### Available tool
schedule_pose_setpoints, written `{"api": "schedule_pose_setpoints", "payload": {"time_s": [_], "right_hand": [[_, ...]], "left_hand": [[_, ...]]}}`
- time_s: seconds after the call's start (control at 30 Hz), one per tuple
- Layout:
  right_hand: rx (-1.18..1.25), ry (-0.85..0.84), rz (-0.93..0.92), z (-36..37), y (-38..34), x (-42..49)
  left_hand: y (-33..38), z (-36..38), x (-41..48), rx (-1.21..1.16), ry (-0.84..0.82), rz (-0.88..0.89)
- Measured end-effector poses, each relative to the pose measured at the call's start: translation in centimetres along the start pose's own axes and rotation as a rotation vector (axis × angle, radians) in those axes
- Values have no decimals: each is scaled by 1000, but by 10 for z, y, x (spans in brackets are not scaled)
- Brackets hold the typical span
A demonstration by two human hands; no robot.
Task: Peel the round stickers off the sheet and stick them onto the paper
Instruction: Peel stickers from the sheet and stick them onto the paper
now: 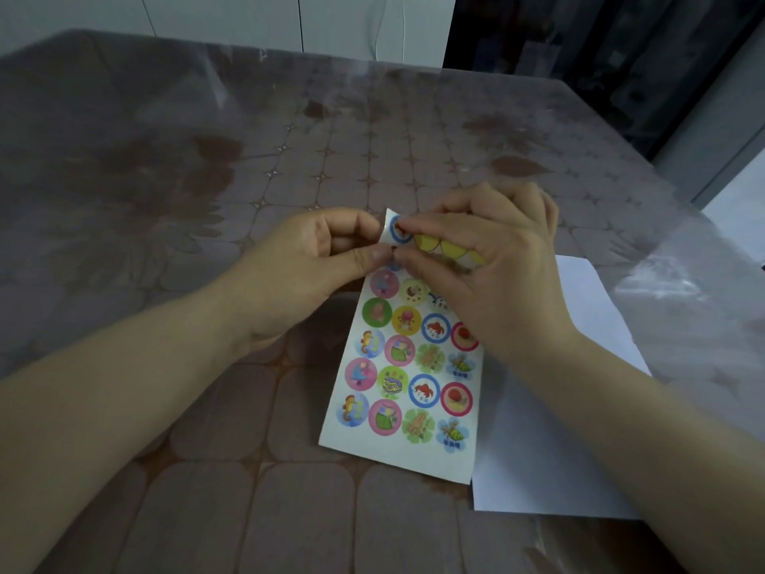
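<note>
A long sticker sheet with rows of several colourful round stickers lies across the table and over the left edge of a white paper. Its far end is lifted and curled. My left hand pinches that curled end between thumb and fingers at its left edge. My right hand covers the upper right of the sheet, and its fingertips pinch at a blue-ringed sticker on the raised end. Yellow empty backing circles show beside that sticker. Whether the sticker has come free I cannot tell.
The table wears a brown patterned cloth under a clear plastic cover. The cover bunches up in crinkled folds at the right edge. White cupboard doors and a dark opening stand behind the table.
</note>
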State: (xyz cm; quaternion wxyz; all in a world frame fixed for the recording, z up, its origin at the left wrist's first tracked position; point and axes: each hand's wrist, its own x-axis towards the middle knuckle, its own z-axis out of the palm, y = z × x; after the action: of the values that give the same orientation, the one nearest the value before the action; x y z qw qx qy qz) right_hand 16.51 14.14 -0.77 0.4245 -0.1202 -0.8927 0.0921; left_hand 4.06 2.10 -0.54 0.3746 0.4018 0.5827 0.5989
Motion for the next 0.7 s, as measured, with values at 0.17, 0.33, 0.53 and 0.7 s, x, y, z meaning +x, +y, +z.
{"api": "schedule_pose_setpoints", "payload": {"time_s": [0.17, 0.33, 0.53, 0.7], "right_hand": [[-9, 29, 8, 2, -1, -1], [42, 32, 28, 3, 0, -1], [26, 17, -36, 2, -2, -1], [-62, 52, -128, 0, -3, -1]], "left_hand": [[1, 3, -1, -71, -4, -4], [1, 6, -3, -1, 30, 25], [-1, 5, -2, 29, 80, 32], [2, 6, -2, 20, 66, 14]]}}
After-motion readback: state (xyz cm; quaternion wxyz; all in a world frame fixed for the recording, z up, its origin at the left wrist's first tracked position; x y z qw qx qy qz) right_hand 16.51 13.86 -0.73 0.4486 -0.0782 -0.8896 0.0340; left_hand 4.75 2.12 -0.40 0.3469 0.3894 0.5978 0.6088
